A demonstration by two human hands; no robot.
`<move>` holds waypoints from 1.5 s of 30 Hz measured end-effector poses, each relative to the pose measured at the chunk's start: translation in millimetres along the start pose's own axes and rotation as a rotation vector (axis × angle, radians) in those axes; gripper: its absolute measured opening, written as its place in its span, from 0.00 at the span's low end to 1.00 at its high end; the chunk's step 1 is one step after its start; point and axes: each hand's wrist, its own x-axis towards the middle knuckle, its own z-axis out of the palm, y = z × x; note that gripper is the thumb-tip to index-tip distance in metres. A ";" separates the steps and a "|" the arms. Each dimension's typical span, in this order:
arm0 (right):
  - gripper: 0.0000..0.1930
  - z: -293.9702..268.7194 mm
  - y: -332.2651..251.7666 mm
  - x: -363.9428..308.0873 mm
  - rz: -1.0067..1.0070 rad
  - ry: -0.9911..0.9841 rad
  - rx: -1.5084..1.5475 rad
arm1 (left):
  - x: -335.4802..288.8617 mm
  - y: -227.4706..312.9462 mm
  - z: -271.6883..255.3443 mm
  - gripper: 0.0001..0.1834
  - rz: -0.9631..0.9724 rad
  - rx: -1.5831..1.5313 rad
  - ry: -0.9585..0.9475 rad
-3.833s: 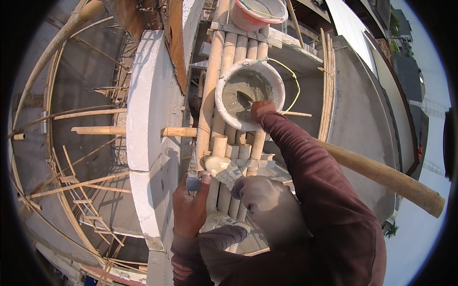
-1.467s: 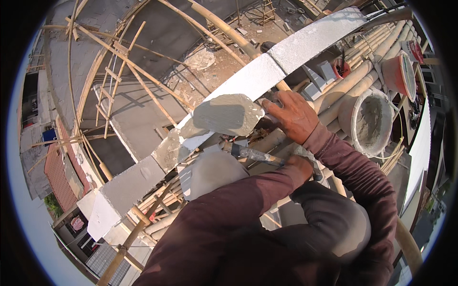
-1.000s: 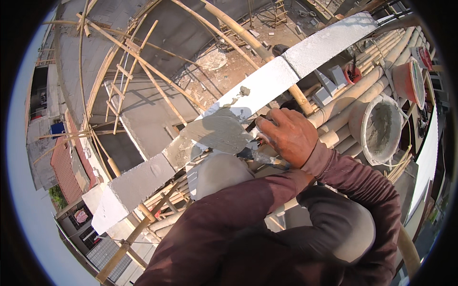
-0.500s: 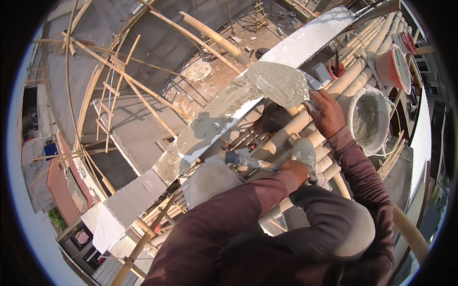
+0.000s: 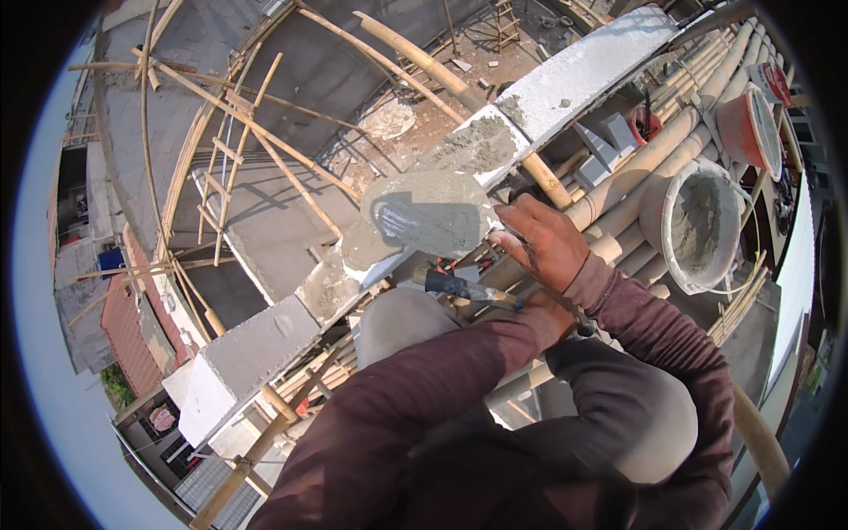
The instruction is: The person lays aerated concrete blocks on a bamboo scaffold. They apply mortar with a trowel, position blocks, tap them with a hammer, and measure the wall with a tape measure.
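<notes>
One broad, round-ended trowel (image 5: 433, 212), coated in wet grey mortar, lies over the wall of white rectangular blocks (image 5: 601, 55) near the middle of the frame. The person's right hand (image 5: 541, 243) has its fingers curled at the trowel's near end; the handle is mostly hidden, but the grip seems closed round it. Below it, the left hand (image 5: 549, 315) is wrapped round a long tool with a dark collar and pale, worn shaft (image 5: 473, 291).

Rough grey mortar (image 5: 477, 146) already covers the block just beyond the blade, with a small dab past the joint. More coats the wall's side toward the lower left. Beyond the dab, the upper-right stretch is bare white; the lower-left blocks look uncoated too. Coverage thus appears partial and unevenly spread. The pale-rimmed round bucket (image 5: 654, 212) at right holds more mortar.
</notes>
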 end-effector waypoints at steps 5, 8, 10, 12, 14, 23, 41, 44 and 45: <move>0.13 48.8 17.8 -1.2 -0.187 -0.151 -0.084 | -4.9 3.0 -6.8 0.15 0.056 -0.136 -0.049; 0.13 30.7 16.3 1.7 -0.156 -0.268 -0.171 | -9.8 -2.4 -6.1 0.16 0.046 -0.146 -0.068; 0.13 3.4 13.8 -0.2 -0.133 -0.199 -0.231 | -6.2 -3.0 -3.1 0.16 0.045 -0.131 -0.058; 0.13 -10.3 7.7 -1.2 -0.090 -0.108 -0.306 | -1.2 -7.3 1.0 0.16 0.030 -0.096 -0.057; 0.14 -11.6 -0.7 2.8 -0.027 0.015 -0.390 | 0.3 -14.7 3.7 0.17 0.007 -0.051 -0.137; 0.19 -90.4 89.3 -107.7 0.424 0.259 -0.373 | 17.7 13.2 -110.8 0.17 -0.101 -0.087 -0.518; 0.15 -174.9 203.9 -181.7 1.365 -0.365 -0.517 | 26.4 0.7 -127.0 0.19 0.012 -0.043 -0.480; 0.20 -205.8 210.0 -201.2 1.438 -0.326 -0.101 | 27.0 -6.1 -131.7 0.19 -0.044 -0.062 -0.455; 0.22 -216.8 202.8 -228.9 1.441 -0.228 0.030 | 28.9 -1.6 -129.0 0.19 -0.019 -0.075 -0.453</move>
